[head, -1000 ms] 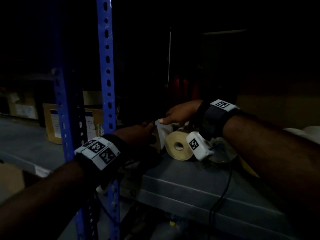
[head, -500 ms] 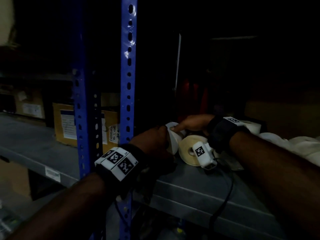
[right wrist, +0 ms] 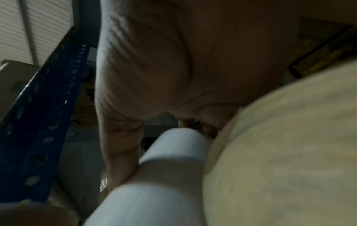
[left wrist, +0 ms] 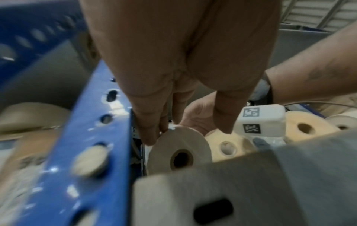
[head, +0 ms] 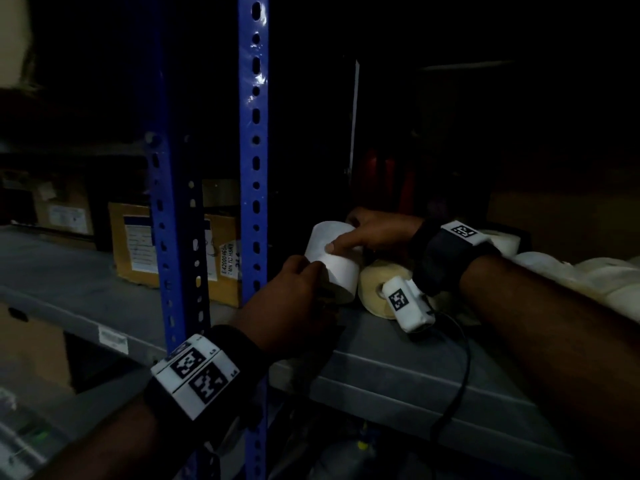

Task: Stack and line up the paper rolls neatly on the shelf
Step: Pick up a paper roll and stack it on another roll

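Cardboard boxes [head: 221, 258] sit far left on the grey metal shelf [head: 398, 344], behind the perforated blue upright [head: 254, 168]. Next comes the left hand [head: 294, 306], fingertips pinching the near rim of the white paper roll [head: 332, 261], which lies on its side at the shelf's left end. The right hand [head: 377, 230] curls over the roll's top, forefinger pressed along it. Touching it on the right is a cream roll [head: 375, 285], more rolls beyond (all smooth cylinders with hollow cores). Risk, as I judge it: a round roll could slip the light pinch and run off the slick front edge, or nudge its neighbour askew.
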{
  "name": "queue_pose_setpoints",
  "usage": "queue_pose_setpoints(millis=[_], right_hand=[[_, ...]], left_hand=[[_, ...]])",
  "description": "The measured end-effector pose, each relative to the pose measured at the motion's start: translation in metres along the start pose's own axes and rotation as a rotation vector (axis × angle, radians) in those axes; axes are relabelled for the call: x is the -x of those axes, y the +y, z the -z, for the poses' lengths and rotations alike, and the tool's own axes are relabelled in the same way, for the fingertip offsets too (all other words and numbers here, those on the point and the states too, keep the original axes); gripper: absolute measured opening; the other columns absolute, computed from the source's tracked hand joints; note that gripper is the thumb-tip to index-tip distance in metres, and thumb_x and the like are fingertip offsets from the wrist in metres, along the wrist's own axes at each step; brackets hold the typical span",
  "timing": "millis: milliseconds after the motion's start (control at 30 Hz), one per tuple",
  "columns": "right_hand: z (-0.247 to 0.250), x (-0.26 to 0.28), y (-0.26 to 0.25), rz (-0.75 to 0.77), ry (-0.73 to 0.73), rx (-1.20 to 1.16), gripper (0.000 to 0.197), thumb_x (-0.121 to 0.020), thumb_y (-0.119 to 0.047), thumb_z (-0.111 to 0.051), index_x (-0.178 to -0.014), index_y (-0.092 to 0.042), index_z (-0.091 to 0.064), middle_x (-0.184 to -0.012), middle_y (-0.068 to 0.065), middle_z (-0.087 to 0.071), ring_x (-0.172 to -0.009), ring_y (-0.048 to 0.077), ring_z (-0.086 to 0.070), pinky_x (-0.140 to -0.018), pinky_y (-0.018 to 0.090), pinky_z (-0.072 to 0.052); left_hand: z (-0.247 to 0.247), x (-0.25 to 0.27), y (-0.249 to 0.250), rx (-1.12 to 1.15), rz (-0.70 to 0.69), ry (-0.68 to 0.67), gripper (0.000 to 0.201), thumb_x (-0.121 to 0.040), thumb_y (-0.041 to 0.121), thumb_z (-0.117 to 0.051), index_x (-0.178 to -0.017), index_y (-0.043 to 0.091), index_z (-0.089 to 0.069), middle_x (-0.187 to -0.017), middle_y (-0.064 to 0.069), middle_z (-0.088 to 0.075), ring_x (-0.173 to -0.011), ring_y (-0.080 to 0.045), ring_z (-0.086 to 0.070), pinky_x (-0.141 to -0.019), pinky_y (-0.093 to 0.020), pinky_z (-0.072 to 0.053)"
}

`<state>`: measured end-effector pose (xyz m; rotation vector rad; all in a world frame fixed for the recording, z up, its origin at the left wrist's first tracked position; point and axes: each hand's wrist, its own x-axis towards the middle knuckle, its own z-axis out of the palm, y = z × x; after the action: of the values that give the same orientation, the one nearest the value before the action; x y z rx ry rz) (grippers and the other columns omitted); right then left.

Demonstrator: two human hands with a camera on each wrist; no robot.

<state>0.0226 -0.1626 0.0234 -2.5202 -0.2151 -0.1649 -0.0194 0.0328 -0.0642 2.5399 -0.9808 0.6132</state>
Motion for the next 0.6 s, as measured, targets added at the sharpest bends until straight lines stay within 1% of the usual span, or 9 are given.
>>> queue_pose_setpoints(millis=[100, 133, 200, 233, 300, 367, 433, 500, 600], right_hand=[[-0.008, 0.004, -0.006, 0.02, 0.044, -0.066, 0.033, -0.083, -0.037, -0.078, -0.101, -0.017, -0.059, -0.096, 0.003, -0.069, -0.084, 0.018, -0.07, -0.056, 0.024, -0.056], [-0.01, 0.006, -0.009, 0.02, 0.041, -0.081, 0.034, -0.082, -0.035, -0.079, -0.102, -0.017, -0.058, -0.096, 0.001, -0.068, -0.084, 0.017, -0.07, -0.055, 0.023, -0.055], [-0.012, 0.011, -0.012, 0.022, 0.003, -0.104, 0.04, -0.081, -0.029, -0.081, -0.111, -0.014, -0.058, -0.099, 0.001, -0.069, -0.088, 0.018, -0.07, -0.059, 0.025, -0.058], [-0.014, 0.014, -0.013, 0.025, -0.016, -0.11, 0.045, -0.081, -0.028, -0.082, -0.116, -0.013, -0.057, -0.102, 0.0, -0.068, -0.09, 0.017, -0.07, -0.063, 0.026, -0.06], [-0.019, 0.02, -0.017, 0.031, -0.034, -0.057, 0.065, -0.077, -0.03, -0.084, -0.129, -0.013, -0.049, -0.11, -0.004, -0.064, -0.096, 0.012, -0.065, -0.074, 0.026, -0.059], [-0.025, 0.024, -0.021, 0.062, -0.038, 0.094, 0.08, -0.073, -0.036, -0.087, -0.139, -0.016, -0.045, -0.109, -0.012, -0.058, -0.094, 0.005, -0.06, -0.077, 0.019, -0.053], [-0.03, 0.026, -0.025, 0.088, -0.046, 0.184, 0.077, -0.072, -0.038, -0.087, -0.136, -0.019, -0.05, -0.104, -0.014, -0.057, -0.089, 0.003, -0.057, -0.072, 0.014, -0.049], [-0.032, 0.027, -0.026, 0.09, -0.045, 0.19, 0.076, -0.071, -0.04, -0.087, -0.135, -0.02, -0.051, -0.11, -0.011, -0.059, -0.091, 0.005, -0.057, -0.072, 0.015, -0.049], [-0.032, 0.027, -0.025, 0.073, -0.065, 0.147, 0.079, -0.07, -0.043, -0.087, -0.136, -0.023, -0.049, -0.109, -0.014, -0.059, -0.09, 0.0, -0.057, -0.07, 0.015, -0.048]], left_hand=[[-0.004, 0.014, -0.009, 0.06, -0.04, 0.057, 0.059, -0.083, 0.038, -0.07, -0.135, 0.02, -0.049, -0.139, -0.002, -0.041, -0.114, -0.02, -0.054, -0.085, -0.018, -0.041], [-0.006, 0.019, -0.013, 0.083, -0.049, 0.075, 0.059, -0.083, 0.037, -0.071, -0.135, 0.02, -0.049, -0.138, -0.002, -0.044, -0.114, -0.019, -0.055, -0.087, -0.018, -0.041], [-0.01, 0.03, -0.02, 0.123, -0.067, 0.13, 0.057, -0.083, 0.034, -0.072, -0.135, 0.019, -0.053, -0.132, -0.001, -0.053, -0.111, -0.016, -0.058, -0.087, -0.015, -0.041], [-0.013, 0.035, -0.025, 0.139, -0.084, 0.168, 0.053, -0.083, 0.032, -0.071, -0.132, 0.018, -0.056, -0.127, 0.001, -0.058, -0.107, -0.013, -0.06, -0.086, -0.014, -0.043], [-0.02, 0.047, -0.033, 0.19, -0.107, 0.257, 0.042, -0.084, 0.032, -0.07, -0.123, 0.018, -0.063, -0.116, 0.004, -0.063, -0.1, -0.008, -0.062, -0.083, -0.019, -0.051], [-0.026, 0.056, -0.04, 0.236, -0.09, 0.363, 0.032, -0.084, 0.032, -0.072, -0.113, 0.018, -0.068, -0.105, 0.007, -0.066, -0.093, -0.005, -0.063, -0.078, -0.023, -0.053], [-0.031, 0.061, -0.048, 0.24, -0.053, 0.459, 0.026, -0.081, 0.031, -0.076, -0.102, 0.016, -0.07, -0.096, 0.006, -0.066, -0.086, -0.007, -0.062, -0.073, -0.023, -0.051], [-0.036, 0.062, -0.056, 0.246, -0.033, 0.492, 0.027, -0.078, 0.03, -0.079, -0.096, 0.013, -0.069, -0.093, 0.003, -0.064, -0.085, -0.011, -0.062, -0.074, -0.023, -0.049], [-0.041, 0.063, -0.059, 0.247, -0.013, 0.496, 0.032, -0.073, 0.031, -0.082, -0.096, 0.013, -0.067, -0.094, 0.004, -0.059, -0.086, -0.004, -0.054, -0.077, -0.007, -0.041]])
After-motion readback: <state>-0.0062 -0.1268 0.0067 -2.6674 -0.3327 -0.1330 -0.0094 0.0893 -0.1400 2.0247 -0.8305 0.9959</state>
